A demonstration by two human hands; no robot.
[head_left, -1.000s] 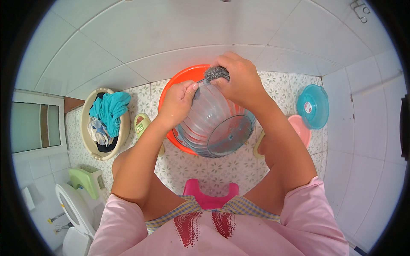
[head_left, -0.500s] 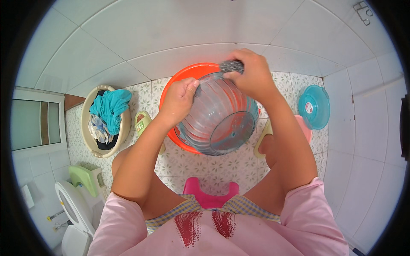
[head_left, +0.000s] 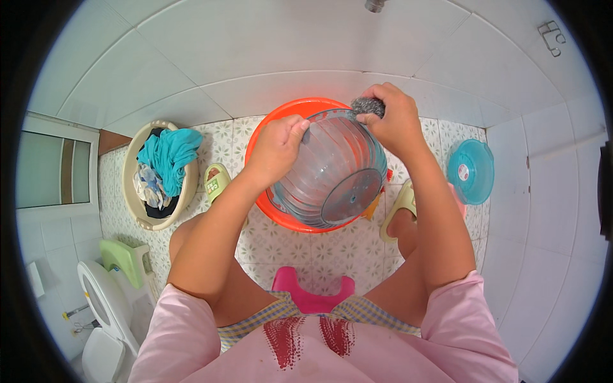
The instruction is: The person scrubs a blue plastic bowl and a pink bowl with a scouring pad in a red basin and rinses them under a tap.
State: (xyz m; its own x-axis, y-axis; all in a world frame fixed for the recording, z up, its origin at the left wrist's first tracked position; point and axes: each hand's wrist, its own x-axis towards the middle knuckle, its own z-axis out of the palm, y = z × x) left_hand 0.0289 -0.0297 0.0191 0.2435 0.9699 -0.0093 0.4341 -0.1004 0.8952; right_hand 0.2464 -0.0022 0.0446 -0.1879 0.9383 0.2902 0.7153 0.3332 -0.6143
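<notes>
- Left of your left grip (head_left: 278, 148), well apart, stands a cream basket (head_left: 128, 179) holding teal cloth (head_left: 169, 153) and other clothes.
- Right of your right grip (head_left: 396, 121) and nearer your body, a blue basin (head_left: 477, 175) leans by the wall; your right forearm partly hides a pink basin (head_left: 458, 199) beside it.
- Nearer your body than both grips are your green slippers, the left one (head_left: 218, 186) and the right one (head_left: 401, 207), with a pink stool (head_left: 313, 301) between your legs.
- Below the grips, an orange tub (head_left: 297, 110) sits on the tiled floor, largely covered by the clear ribbed bowl (head_left: 319, 163).
- That bowl lies between your grips and slightly bodyward, tilted, its round base toward you and its rim on the far side.
- Your left grip is closed on the rim, thumb uppermost.
- Your right grip pinches a grey scouring pad (head_left: 368, 106) at the far rim.
- Both forearms reach forward, converging.
</notes>
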